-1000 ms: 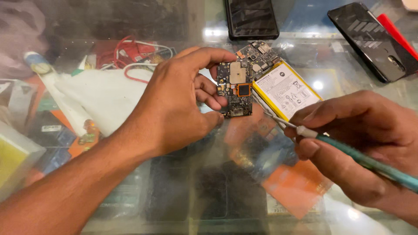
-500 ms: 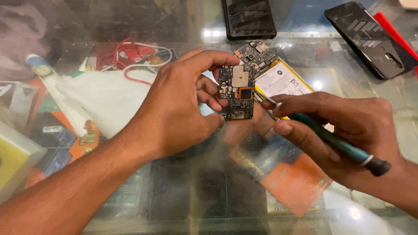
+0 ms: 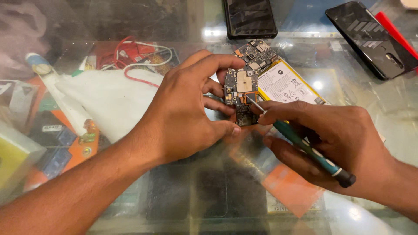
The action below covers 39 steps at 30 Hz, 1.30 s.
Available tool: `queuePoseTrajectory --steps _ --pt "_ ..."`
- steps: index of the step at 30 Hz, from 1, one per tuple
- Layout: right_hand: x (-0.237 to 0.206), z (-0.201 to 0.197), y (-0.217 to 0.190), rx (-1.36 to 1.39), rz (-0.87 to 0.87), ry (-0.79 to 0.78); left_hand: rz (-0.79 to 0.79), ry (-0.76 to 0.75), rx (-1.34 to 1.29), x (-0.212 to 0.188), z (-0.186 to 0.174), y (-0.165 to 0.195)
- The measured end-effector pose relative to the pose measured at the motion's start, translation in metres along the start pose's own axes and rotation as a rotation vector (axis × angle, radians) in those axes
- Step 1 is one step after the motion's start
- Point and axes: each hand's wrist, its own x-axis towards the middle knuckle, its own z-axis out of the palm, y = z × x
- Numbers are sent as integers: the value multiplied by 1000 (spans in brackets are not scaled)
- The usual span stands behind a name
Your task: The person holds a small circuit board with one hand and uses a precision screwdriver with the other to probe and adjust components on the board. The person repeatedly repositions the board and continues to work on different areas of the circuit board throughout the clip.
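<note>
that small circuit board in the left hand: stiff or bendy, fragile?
The circuit board probably handles as stiff and light: the left hand pinches it upright by its edges with fingertips and it shows no sag. Likely fragile, since bare chips and a metal shield sit exposed where the screwdriver in the right hand touches it.

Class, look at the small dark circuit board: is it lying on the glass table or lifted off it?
Lifted off. The left hand pinches the small dark circuit board by its edges, raised and tilted toward the camera above the glass table.
</note>
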Motion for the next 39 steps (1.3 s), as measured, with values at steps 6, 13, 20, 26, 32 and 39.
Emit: queuePoseTrajectory --steps 6,13,20,26,32,39 --pt "2 -1 -2 79 -51 -7 4 -6 13 -2 3 1" --pt "4 -2 -3 57 -53 -27 84 12 160 -2 3 1" --pt "0 -3 -1 180 -180 8 46 27 216 -1 -1 3" --pt "-3 -6 1 363 -59 68 -61 21 152 1 -4 0" --pt "-10 -5 1 721 8 109 -129 -41 -206 2 -2 -4" --pt "-8 0 2 696 -156 157 -204 -81 -447 4 -1 -4"
